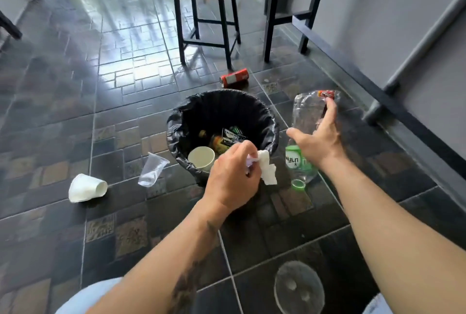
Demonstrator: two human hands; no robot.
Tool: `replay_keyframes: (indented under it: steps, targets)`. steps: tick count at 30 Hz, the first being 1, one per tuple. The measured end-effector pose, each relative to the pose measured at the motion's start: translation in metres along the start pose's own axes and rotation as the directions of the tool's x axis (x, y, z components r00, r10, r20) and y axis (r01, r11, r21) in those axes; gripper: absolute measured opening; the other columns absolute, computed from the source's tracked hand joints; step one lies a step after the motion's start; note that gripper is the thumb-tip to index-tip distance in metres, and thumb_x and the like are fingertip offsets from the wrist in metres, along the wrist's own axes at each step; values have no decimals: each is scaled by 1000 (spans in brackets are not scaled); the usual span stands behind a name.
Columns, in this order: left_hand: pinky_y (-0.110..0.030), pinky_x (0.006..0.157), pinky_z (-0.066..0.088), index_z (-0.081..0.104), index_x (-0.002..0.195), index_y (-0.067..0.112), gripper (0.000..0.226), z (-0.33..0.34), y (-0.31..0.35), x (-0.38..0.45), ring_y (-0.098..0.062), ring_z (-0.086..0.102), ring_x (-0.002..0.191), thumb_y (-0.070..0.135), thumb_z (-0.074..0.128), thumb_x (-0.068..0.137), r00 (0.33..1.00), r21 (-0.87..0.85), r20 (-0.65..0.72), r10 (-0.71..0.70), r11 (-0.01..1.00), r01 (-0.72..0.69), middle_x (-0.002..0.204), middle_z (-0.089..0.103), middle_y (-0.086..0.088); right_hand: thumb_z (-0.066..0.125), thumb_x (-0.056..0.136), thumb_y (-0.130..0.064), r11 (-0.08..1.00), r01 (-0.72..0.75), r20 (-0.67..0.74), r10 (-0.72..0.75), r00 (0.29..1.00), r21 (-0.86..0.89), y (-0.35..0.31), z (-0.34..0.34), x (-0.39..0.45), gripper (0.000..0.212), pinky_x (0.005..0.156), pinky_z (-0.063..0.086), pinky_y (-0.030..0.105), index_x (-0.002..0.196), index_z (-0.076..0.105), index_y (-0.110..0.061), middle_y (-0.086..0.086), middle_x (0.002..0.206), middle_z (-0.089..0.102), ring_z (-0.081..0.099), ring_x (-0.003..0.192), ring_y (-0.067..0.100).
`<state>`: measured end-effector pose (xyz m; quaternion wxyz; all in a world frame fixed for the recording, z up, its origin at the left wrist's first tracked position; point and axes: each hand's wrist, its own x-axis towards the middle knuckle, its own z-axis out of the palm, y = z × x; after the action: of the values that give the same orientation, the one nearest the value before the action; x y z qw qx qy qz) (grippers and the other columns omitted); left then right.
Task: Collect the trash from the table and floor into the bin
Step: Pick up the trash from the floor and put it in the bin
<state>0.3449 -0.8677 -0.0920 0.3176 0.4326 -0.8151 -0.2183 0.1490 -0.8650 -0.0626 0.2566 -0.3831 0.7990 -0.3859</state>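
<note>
Head view looks down on a dark tiled floor with a black stool standing beyond the trash. Near the middle sits a round bin lined with a black bag, holding a paper cup and some wrappers. Just right of it lies a clear plastic bottle with a green label and green neck, on its side on the floor. The right hand hovers over this bottle, its grip spread wide, fingers not closed on it. The left hand is at the bin's near rim, its grip pinching a crumpled white tissue. Left of the bin, on the floor, lie a white paper cup and a clear plastic cup, both tipped over. Behind the bin lies a red can.
</note>
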Motion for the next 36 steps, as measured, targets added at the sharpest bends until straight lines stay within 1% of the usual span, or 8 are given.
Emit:
replay_keyframes:
  steps: [6, 10, 12, 14, 21, 26, 31, 36]
  targets:
    - [-36, 63, 49, 54, 92, 18, 13, -42, -37, 56, -21, 56, 70, 15, 65, 88, 978, 51, -204, -47, 997, 58, 86, 61, 1, 74, 77, -32, 955, 270, -16, -270, 963, 126, -91, 22, 17, 101, 96, 40, 40, 153, 6, -33, 9, 147, 34, 41, 122, 26]
    - [-40, 85, 48, 50, 111, 20, 31, -31, -65, 63, -28, 59, 98, 31, 66, 87, 931, 95, 72, -358, 932, 351, 110, 61, -7, 71, 80, -35, 969, 239, 67, -243, 968, 60, -97, 71, 18, 104, 95, 38, 38, 155, -2, -31, 14, 150, 29, 40, 130, 33]
    - [-39, 93, 46, 49, 120, 17, 41, -29, -71, 61, -29, 56, 109, 27, 65, 84, 886, 151, 215, -411, 910, 386, 122, 59, -10, 69, 80, -43, 989, 115, 191, -96, 977, -89, -75, 92, 21, 109, 105, 36, 44, 156, -9, -30, 17, 154, 27, 36, 137, 35]
    - [-37, 96, 45, 50, 123, 18, 42, -34, -76, 61, -27, 55, 113, 19, 61, 83, 864, 183, 238, -443, 895, 408, 126, 59, -7, 69, 80, -49, 969, 15, 259, 51, 964, -246, -52, 105, 22, 113, 111, 33, 44, 157, -11, -24, 18, 157, 28, 33, 141, 35]
    - [-35, 92, 49, 67, 110, 21, 37, -61, -99, 49, -28, 62, 109, 6, 51, 80, 890, 153, 64, -450, 886, 437, 116, 71, -5, 63, 84, -43, 931, 102, 345, 27, 938, -351, -38, 126, 10, 94, 112, 33, 46, 158, 8, -22, 9, 157, 28, 33, 141, 32]
    - [-35, 82, 56, 75, 93, 22, 32, -84, -112, 47, -23, 69, 87, 1, 52, 82, 906, -65, -109, -408, 913, 403, 92, 75, 1, 63, 84, -41, 932, 230, 320, -136, 938, -279, -55, 138, -8, 80, 106, 39, 45, 152, 23, -25, 6, 147, 38, 42, 133, 30]
    - [-26, 73, 55, 73, 86, 26, 31, -120, -135, 43, -13, 70, 77, 5, 50, 80, 857, -202, -196, -477, 875, 441, 84, 74, 9, 64, 84, -34, 907, 398, 320, -339, 884, -140, -91, 158, -33, 65, 100, 43, 40, 143, 38, -26, 3, 135, 46, 49, 121, 23]
    - [-21, 78, 50, 73, 89, 22, 30, -161, -192, 6, -15, 69, 84, 0, 54, 84, 794, -111, -192, -576, 817, 566, 86, 74, 7, 65, 85, -27, 873, 487, 351, -455, 819, -4, -124, 191, -54, 53, 94, 48, 36, 134, 47, -25, 1, 119, 52, 56, 106, 19]
